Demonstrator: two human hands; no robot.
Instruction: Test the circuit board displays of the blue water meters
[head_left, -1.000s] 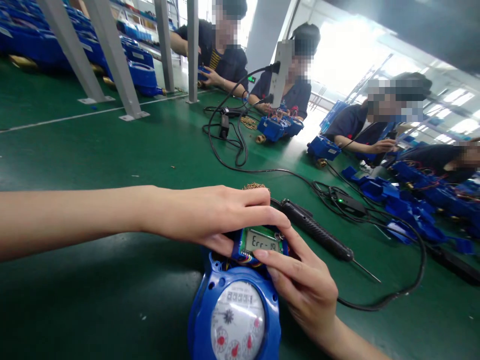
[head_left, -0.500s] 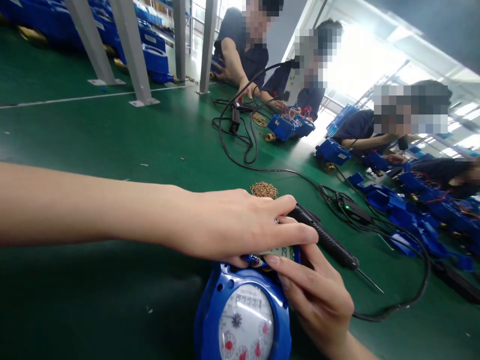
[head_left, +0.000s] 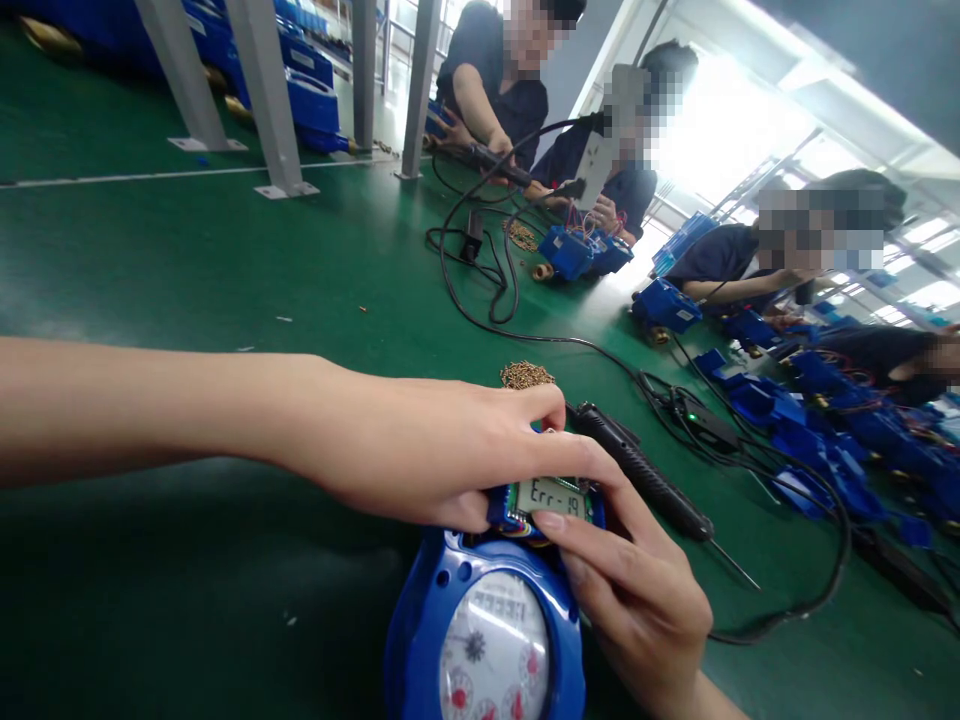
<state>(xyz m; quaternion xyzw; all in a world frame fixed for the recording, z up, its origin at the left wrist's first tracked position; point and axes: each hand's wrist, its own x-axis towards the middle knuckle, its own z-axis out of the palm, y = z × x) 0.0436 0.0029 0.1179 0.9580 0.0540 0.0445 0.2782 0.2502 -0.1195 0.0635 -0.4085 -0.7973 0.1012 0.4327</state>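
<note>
A blue water meter [head_left: 405, 620] with a round white dial lies in front of me at the bottom of the view. At its top end sits a small circuit board with a display [head_left: 553, 498] that reads "Err-19". My left hand [head_left: 465, 440] comes in from the left and reaches over this end, thumb on the near side and fingers on the far side. My right hand [head_left: 645, 590] grips it from the right, with a fingertip on the lower edge of the display. Coloured wires show just below the board; the far fingertips of my left hand are hidden.
An electric screwdriver [head_left: 645, 470] lies to the right, its black cable [head_left: 817, 600] looping across the green table [head_left: 300, 270]. Behind my left hand is a heap of brass screws [head_left: 527, 375]. Several co-workers sit beyond, among more blue meters [head_left: 570, 250]. Grey posts [head_left: 266, 100] stand at the back left.
My left hand has shifted slightly left and its fingers have bent, uncovering the display. The right hand stays on the meter. At the back, a co-worker now holds a dark tool.
</note>
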